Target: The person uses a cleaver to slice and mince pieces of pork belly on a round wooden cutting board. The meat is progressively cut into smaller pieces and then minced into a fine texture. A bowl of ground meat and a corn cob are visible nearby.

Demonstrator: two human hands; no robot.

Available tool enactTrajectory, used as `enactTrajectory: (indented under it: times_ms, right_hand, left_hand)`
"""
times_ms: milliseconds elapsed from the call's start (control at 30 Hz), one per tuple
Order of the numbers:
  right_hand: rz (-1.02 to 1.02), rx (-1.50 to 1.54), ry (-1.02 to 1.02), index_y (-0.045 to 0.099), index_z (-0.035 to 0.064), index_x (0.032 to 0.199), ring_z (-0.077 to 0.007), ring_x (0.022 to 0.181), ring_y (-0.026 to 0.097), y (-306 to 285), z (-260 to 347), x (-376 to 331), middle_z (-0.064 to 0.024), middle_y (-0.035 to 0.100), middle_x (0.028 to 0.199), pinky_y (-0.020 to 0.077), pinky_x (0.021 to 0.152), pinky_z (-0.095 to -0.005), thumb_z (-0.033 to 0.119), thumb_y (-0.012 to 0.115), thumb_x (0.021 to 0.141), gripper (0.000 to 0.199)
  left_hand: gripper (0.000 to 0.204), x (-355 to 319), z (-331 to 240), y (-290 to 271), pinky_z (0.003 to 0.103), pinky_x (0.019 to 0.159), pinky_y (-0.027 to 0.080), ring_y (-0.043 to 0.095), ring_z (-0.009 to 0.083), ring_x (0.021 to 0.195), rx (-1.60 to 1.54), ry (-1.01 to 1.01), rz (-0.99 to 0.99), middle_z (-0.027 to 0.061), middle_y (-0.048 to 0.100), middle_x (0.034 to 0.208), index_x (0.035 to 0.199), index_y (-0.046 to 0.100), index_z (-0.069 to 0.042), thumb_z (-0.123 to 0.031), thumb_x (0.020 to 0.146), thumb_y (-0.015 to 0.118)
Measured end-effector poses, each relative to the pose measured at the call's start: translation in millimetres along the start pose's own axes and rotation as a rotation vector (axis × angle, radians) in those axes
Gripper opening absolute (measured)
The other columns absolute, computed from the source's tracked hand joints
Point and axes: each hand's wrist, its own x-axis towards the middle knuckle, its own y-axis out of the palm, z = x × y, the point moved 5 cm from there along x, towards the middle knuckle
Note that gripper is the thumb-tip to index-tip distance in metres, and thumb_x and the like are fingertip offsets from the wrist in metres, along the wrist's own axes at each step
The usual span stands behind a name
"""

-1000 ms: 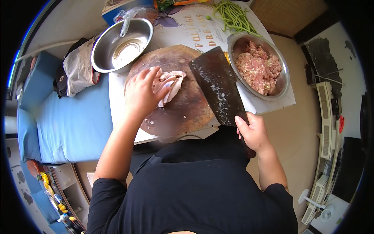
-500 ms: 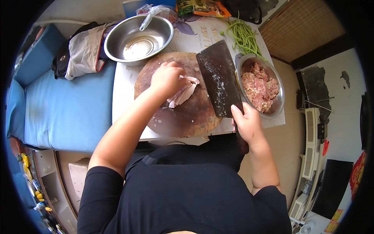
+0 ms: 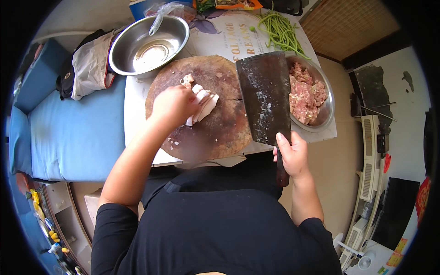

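My left hand (image 3: 173, 105) is closed, its fingers curled over a small pile of pale, fatty meat strips (image 3: 205, 106). These lie fanned out on a thick round wooden chopping board (image 3: 224, 75). A small pale piece (image 3: 187, 79) sits just beyond my fingers, and small scraps dot the near left of the board. My right hand (image 3: 294, 153) grips the dark handle of a broad cleaver (image 3: 263, 98), thumb near the blade's base. Whitish bits cling to the blade. It is held over the board's right edge and hides part of the steel bowl of minced meat.
Right of the board stands the steel bowl (image 3: 328, 120) holding minced meat (image 3: 308, 96). Green beans (image 3: 282, 31) lie behind it. A larger steel basin (image 3: 119, 52) with a plastic bag over its rim is at back left. A blue sofa (image 3: 78, 133) adjoins the table's left side.
My left hand has shifted on the pile, and the strips are more spread out, with a small piece now showing beyond it. The cleaver blade has turned more upright in view. The view has shifted slightly.
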Motion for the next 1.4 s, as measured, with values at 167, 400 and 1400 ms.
enactTrajectory:
  times_ms: [167, 400, 1400]
  right_hand:
    - [0.029, -0.169, -0.042, 0.059, -0.0009, 0.084, -0.0138, 0.05, 0.053, 6.1, 2.8, 2.2, -0.0073, 0.057, 0.06, 0.0437, 0.048, -0.0285, 0.02, 0.058, 0.089, 0.022]
    - [0.05, -0.516, -0.423, 0.06, 0.0012, 0.086, -0.0357, 0.055, 0.055, 35.3, 73.6, 16.1, -0.0183, 0.057, 0.064, 0.0438, 0.052, -0.0378, 0.018, 0.059, 0.084, 0.017]
    - [0.181, -1.031, -0.228, 0.057, -0.0005, 0.084, -0.0424, 0.073, 0.059, 85.1, 81.7, 61.4, -0.0238, 0.061, 0.075, 0.0473, 0.068, -0.0463, 0.031, 0.048, 0.089, 0.033]
  left_hand:
    - [0.021, -29.3, -0.2, -6.2, 0.037, 0.079, 0.048, 0.058, 0.0281, 0.092, -0.122, 0.076, -0.333, 0.0063, 0.063, 0.097, 0.086, 0.069, -0.009, -0.026, 0.074, 0.071]
    - [0.016, -58.4, 50.8, 9.5, 0.035, 0.083, 0.045, 0.056, 0.0284, 0.097, -0.376, -0.044, -0.698, 0.0116, 0.058, 0.108, 0.092, 0.064, -0.005, -0.012, 0.078, 0.067]
    - [0.042, -71.0, 47.3, 30.4, 0.041, 0.103, 0.032, 0.041, 0.036, 0.122, -0.242, -0.129, -0.691, 0.0184, 0.042, 0.133, 0.12, 0.05, -0.004, -0.01, 0.079, 0.06]
